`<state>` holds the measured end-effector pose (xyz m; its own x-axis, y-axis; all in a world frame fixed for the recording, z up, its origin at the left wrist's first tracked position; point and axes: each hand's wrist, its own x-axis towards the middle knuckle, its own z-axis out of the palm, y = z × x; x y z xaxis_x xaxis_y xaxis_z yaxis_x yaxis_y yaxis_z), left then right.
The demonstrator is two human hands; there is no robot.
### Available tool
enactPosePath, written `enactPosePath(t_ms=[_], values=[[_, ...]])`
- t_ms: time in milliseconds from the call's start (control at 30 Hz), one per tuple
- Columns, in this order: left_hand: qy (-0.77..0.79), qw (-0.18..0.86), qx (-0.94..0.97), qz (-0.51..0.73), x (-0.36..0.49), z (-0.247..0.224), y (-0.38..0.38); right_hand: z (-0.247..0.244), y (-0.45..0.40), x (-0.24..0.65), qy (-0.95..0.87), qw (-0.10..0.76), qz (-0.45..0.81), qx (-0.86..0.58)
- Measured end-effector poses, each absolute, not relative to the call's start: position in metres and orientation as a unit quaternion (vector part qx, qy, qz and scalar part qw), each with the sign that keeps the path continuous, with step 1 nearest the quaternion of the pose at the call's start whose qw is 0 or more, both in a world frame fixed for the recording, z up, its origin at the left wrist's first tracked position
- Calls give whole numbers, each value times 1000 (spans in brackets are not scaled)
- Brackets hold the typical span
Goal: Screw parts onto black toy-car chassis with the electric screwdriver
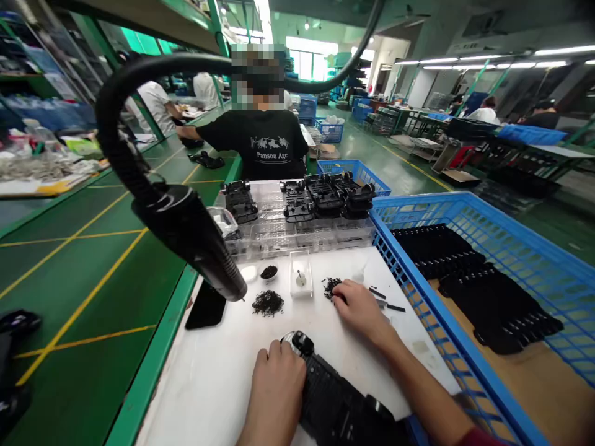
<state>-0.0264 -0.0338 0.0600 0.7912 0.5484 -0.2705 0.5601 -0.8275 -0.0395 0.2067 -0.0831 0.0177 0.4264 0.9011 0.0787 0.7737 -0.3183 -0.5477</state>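
My left hand [280, 387] is closed around the end of a black plastic toy-car chassis [332, 396] with wheels, lying tilted at the front of the white tabletop. At a small pile of tiny black screw-like parts [331, 285], the fingers of my right hand [357, 308] are pinched together; what is between them is hidden. A larger pile of tiny black parts [268, 303] lies left of it, near a small dish [269, 272] of similar pieces. Between the piles stands a clear square box [301, 275]. A black electric screwdriver [195, 238] hangs above the left side.
A black phone [205, 308] lies at the left edge. Several black chassis [320, 195] rest on clear trays at the back. Beside the right arm, a blue crate [427, 204] holds rows of black parts. Thin black tools [385, 302] lie by my right hand. A co-worker [264, 139] sits ahead.
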Motion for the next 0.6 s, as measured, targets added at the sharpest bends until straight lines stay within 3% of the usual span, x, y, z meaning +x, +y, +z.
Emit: enactPosePath(t_ms=[300, 600], values=[[328, 21, 933, -148, -31, 58, -32, 13, -61, 196, -558, 214, 143, -789], [423, 41, 904, -47, -41, 52, -44, 18, -69, 193, -534, 347, 203, -743]])
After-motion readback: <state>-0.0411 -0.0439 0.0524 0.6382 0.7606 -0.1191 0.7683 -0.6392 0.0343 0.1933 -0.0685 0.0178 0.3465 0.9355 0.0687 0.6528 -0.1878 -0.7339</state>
